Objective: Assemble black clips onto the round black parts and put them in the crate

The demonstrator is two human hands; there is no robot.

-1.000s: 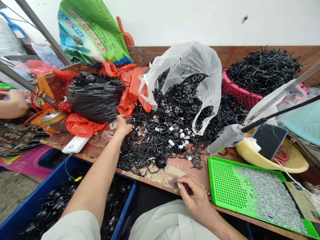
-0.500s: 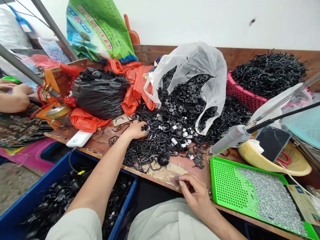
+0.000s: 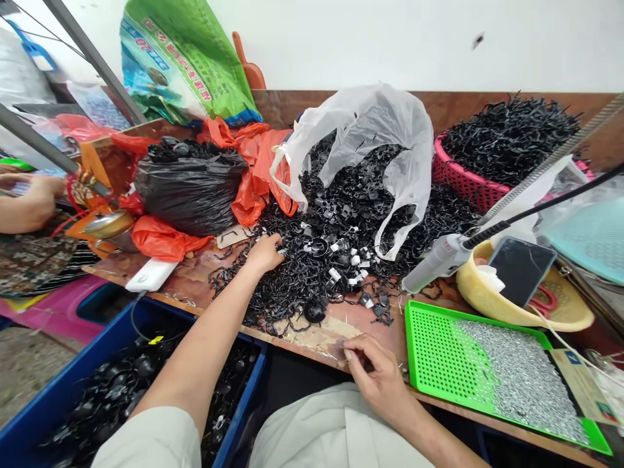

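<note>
One green tray, one pink basket

The pile of small parts under the left hand was black plastic, mostly matt, with a few white plastic pieces among it. The bench top was worn, rough wood, scuffed pale near the right hand. The bag over the pile was thin, translucent, crinkled plastic film; the black bag beside it looked glossy. The green tray was smooth perforated plastic holding bright, shiny metal pins. The pink basket was woven-look plastic.
</note>
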